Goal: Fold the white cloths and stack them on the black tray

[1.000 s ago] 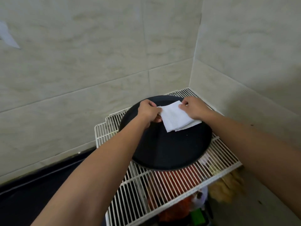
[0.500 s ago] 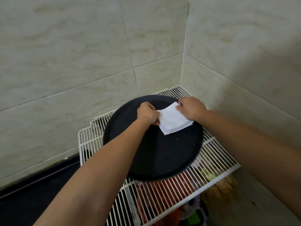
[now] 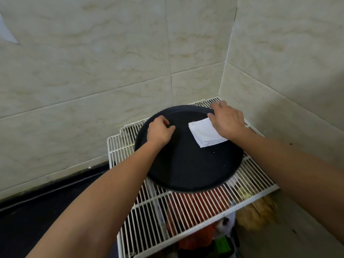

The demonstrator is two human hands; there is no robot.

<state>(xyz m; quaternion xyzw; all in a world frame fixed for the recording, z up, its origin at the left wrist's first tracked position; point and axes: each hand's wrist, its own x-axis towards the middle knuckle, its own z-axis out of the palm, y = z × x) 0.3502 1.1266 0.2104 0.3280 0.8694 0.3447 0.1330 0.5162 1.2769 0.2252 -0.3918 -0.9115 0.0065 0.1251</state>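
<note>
In the corner of two tiled walls (image 3: 111, 75), a white wire rack (image 3: 186, 216) stands against the tiles. Dark floor or ledge strip (image 3: 37, 211) to its left. Round black tray (image 3: 186, 170) sits on the rack top, covering most of the back half; its front rim overhangs the wires a bit. Under the rack: red stuff (image 3: 195, 207), something green (image 3: 222, 244), a tan bundle (image 3: 256, 213) at the right, all blurred through the wires. Both bare forearms reach in from the bottom corners. Folded white cloth (image 3: 204, 135) lies flat on the tray, right-back part, layered edges showing at its near side. Right hand (image 3: 228, 121) lies palm down over the cloth's right edge, fingers spread toward the tray's back rim, pressing not pinching. Left hand (image 3: 160, 131) is over the tray's left-back part, fingers curled loosely, nothing in it that I can see, apart from the cloth. Hands well apart from each other. Small white specks on the tray near the cloth. A pale scrap (image 3: 7, 32) on the wall, top left.
</note>
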